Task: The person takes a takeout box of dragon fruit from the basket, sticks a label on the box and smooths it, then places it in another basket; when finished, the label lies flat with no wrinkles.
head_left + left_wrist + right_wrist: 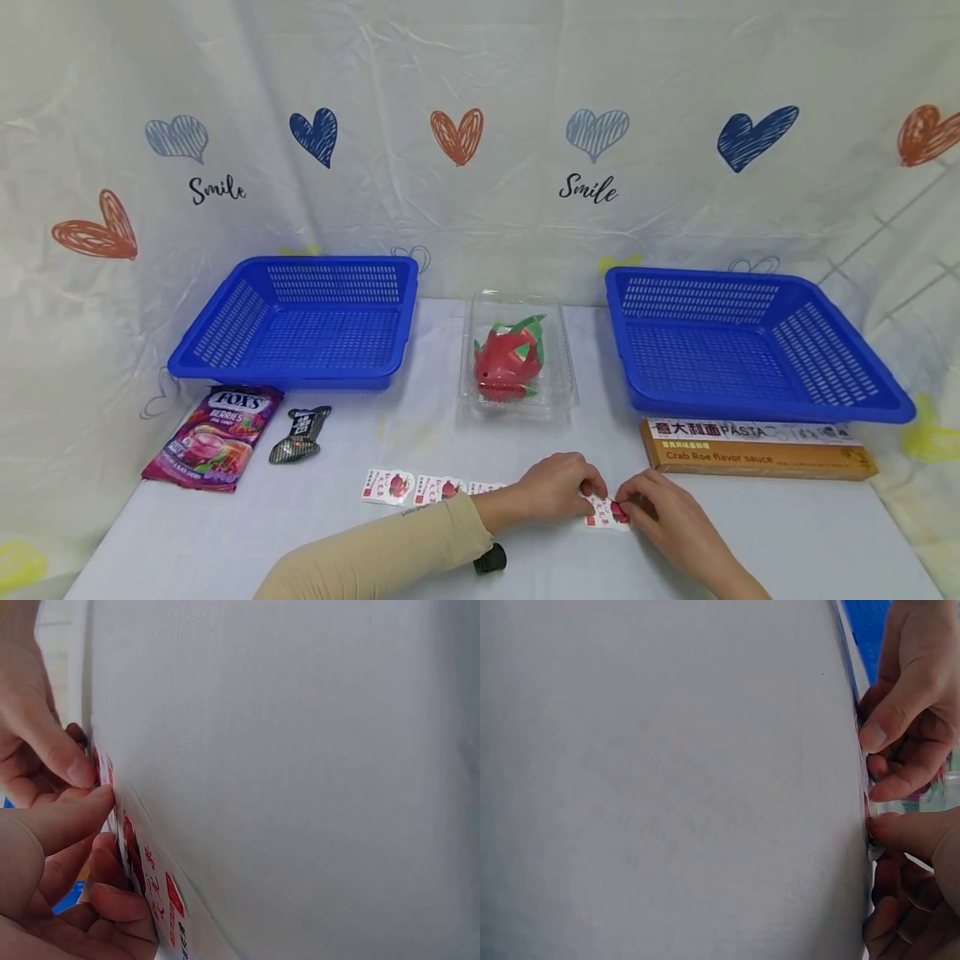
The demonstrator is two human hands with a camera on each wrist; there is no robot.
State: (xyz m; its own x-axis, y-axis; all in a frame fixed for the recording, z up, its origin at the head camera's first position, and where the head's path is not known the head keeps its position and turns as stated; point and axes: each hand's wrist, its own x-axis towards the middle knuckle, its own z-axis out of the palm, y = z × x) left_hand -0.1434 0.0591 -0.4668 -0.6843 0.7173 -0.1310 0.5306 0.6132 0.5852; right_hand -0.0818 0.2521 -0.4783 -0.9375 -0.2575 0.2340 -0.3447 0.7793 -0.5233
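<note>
A row of white dragon fruit stickers [387, 487] lies on the table, its middle covered by my left forearm. At the right end of the row, one sticker [606, 513] is pinched by both hands. My left hand [553, 493] holds its left side between thumb and fingers, and my right hand [675, 521] pinches its right edge. In the left wrist view, the printed stickers [154, 892] run under the left fingers, and both thumbs nearly meet. The right wrist view shows the sticker only edge-on. Further back, a clear plastic box [562, 375] contains a red dragon fruit [506, 354].
Two blue baskets stand at the back, one left [292, 375] and one right [772, 404]. A purple candy bag [213, 437] and a small dark wrapped packet [300, 433] lie at left. A pasta box [761, 454] lies at right. A small black object [491, 558] sits beside the left sleeve.
</note>
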